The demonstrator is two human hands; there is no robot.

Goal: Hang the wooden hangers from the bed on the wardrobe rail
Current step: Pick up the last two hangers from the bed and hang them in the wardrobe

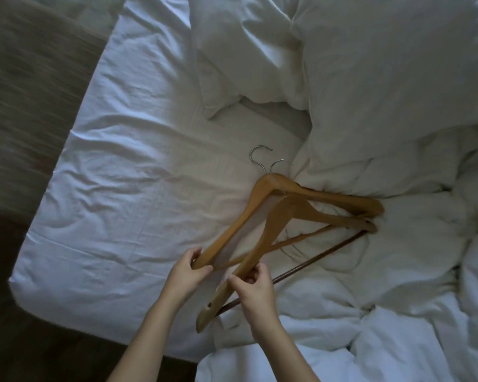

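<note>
**Two hands, a tangle of hangers**

The left hand (186, 274) is pinched around the near arm-tip of the upper light-brown wooden hanger (262, 194), and the right hand (255, 282) is closed on the sloping arm of the second light-brown wooden hanger (284, 213) lying under it. Looks like the person grabs one in each hand because the two overlap, so pulling just one would probably drag the other along.

Taking the rumpled white duvet (398, 230) as the landmark: both hangers sit right at its left edge, far arm-tips resting on its folds, near tips out over the flat white bedsheet (135, 175). Their curved silver metal hooks (257, 155) point away from the person, just left of the duvet and below the white pillow (246, 64). A dark brown crossbar (315, 257) runs along the duvet's edge; it seems to belong to the lower hanger, but that's hard to tell.

No wardrobe rail in view, so nothing is hung yet. This reads as the pick-up step. The hooks may snag each other when lifted.
</note>
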